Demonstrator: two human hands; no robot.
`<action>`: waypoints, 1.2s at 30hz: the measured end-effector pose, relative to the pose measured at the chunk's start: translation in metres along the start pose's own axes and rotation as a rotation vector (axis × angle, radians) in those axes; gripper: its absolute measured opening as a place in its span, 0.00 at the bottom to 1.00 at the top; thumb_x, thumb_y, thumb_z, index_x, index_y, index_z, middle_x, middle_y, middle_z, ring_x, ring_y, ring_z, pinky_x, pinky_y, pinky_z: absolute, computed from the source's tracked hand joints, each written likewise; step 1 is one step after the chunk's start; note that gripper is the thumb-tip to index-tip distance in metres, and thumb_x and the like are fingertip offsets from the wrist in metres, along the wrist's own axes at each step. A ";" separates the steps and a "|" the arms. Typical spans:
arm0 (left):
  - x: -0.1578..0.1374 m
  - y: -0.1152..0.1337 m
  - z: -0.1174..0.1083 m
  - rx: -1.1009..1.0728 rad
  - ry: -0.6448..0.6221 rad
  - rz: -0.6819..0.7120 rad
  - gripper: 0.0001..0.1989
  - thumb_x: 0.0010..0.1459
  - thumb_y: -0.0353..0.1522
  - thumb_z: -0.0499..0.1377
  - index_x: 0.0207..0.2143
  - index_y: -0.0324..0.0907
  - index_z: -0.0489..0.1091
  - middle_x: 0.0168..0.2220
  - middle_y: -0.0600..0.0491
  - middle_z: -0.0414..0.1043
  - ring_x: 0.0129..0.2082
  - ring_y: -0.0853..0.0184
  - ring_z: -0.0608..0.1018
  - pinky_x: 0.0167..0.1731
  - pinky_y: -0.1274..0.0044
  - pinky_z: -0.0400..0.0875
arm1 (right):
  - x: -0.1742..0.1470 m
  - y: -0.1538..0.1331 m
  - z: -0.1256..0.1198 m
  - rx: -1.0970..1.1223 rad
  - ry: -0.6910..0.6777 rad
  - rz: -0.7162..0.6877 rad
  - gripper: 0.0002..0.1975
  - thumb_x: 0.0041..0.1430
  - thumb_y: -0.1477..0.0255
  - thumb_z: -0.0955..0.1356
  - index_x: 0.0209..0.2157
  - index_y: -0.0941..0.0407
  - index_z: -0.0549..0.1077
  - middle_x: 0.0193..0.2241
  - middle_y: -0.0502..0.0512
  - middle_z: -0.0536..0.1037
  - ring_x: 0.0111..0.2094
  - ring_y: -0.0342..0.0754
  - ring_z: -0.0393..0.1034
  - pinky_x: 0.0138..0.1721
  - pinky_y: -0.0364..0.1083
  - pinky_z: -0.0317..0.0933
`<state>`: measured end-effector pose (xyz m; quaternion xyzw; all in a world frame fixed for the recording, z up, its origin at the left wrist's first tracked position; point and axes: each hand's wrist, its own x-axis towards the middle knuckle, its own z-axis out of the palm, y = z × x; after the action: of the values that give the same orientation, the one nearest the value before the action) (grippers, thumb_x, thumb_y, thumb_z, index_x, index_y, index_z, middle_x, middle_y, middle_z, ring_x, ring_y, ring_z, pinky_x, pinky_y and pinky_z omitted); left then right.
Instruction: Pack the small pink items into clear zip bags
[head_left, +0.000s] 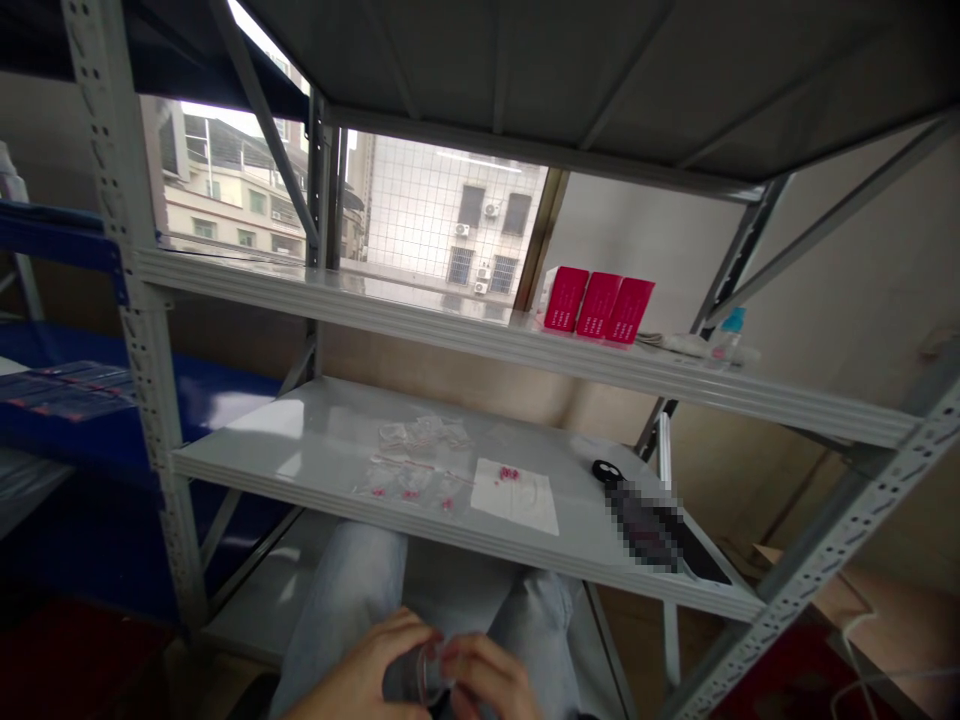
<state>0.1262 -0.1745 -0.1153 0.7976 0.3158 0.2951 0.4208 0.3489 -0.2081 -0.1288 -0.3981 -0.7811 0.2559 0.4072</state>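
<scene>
Low in the head view, above my lap, my left hand [367, 665] and my right hand [491, 675] come together around a small see-through plastic piece [422, 675]. Fingers of both hands are closed on it; its exact kind is hard to make out. On the shelf ahead lie flat clear plastic bags [411, 485], several with small red bits inside. Crumpled clear bags [424, 434] lie behind them. To their right, a white paper sheet [517, 505] carries a little heap of red pieces [509, 473].
A grey metal shelf board [300, 440] spans the front, above my knees. Black-handled scissors [606, 470] lie at its right beside a blurred-out dark item [645, 525]. The higher board holds several red boxes [600, 305] and a blue-capped bottle [727, 335]. A perforated upright [112, 180] stands left.
</scene>
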 end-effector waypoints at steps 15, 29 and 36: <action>-0.003 -0.002 -0.015 -0.198 0.131 0.025 0.28 0.52 0.41 0.67 0.54 0.46 0.69 0.46 0.49 0.74 0.48 0.59 0.74 0.53 0.69 0.64 | 0.146 -0.003 -0.029 -0.771 0.040 -0.018 0.13 0.67 0.77 0.60 0.45 0.53 0.74 0.42 0.55 0.79 0.46 0.52 0.67 0.43 0.48 0.52; 0.063 0.010 -0.047 -0.622 0.352 0.130 0.24 0.55 0.41 0.65 0.53 0.44 0.72 0.47 0.46 0.75 0.52 0.55 0.72 0.57 0.66 0.61 | 0.149 0.024 -0.074 -0.610 0.092 -0.014 0.14 0.65 0.74 0.61 0.47 0.51 0.74 0.46 0.52 0.78 0.50 0.49 0.69 0.50 0.46 0.56; 0.172 0.041 -0.031 -0.889 0.535 0.258 0.18 0.55 0.41 0.64 0.45 0.41 0.76 0.48 0.46 0.75 0.49 0.58 0.73 0.53 0.70 0.63 | 0.141 0.068 -0.129 -0.777 0.223 0.211 0.16 0.64 0.77 0.60 0.46 0.58 0.76 0.41 0.59 0.79 0.44 0.52 0.71 0.46 0.47 0.60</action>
<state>0.2214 -0.0483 -0.0305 0.4717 0.1562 0.6427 0.5831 0.4357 -0.0439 -0.0482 -0.6253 -0.7256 -0.0624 0.2803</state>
